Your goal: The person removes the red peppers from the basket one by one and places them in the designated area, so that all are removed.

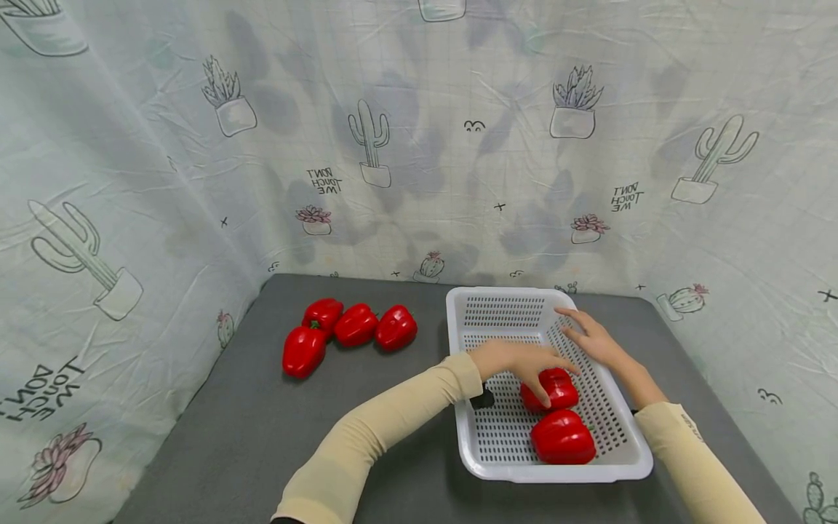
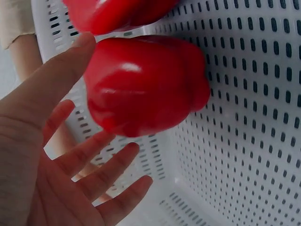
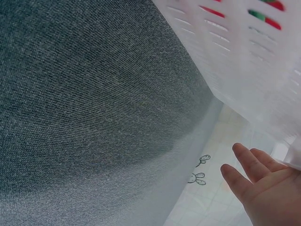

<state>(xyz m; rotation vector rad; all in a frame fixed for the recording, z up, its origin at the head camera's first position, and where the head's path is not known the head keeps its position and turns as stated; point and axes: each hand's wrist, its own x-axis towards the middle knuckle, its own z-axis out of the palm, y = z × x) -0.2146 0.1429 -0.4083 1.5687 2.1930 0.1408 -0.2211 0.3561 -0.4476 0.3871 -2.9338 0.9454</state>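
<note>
Left hand (image 1: 530,360) is inside the white plastic slotted basket (image 1: 461,445), over a glossy red bell pepper (image 1: 559,384). Its fingers are spread and only loosely bent: thumb at 1 side of the pepper, fingers at the other, not clamped. In the left wrist view the thumb tip overlaps the pepper's edge; can't tell if it's actual contact.

Pepper looks: deep even red, smooth and waxy, bright highlights on top, blocky body, rounded lobes at 1 end. Lies on its side on the basket floor, close to the slotted side wall.

2nd red bell pepper (image 1: 563,438) is in the basket too, just on the body side of the left hand. Same gloss, also on its side. In the right wrist view, bits of red and green show through the slots.

Right hand (image 1: 592,342) is at the basket's right rim, farther from the body than the left hand. Fingers extended, nothing gripped; rim contact unclear. Hands are near each other but apart.

4 more shiny red bell peppers (image 1: 396,328) sit bunched on the dark grey tabletop (image 1: 216,444), well left of the left hand, outside the basket. The nearest to the body shows a green stem.

Beyond both hands: pale cloth (image 1: 419,145) with cactus prints. Both arms wear cream sleeves (image 1: 373,429).
</note>
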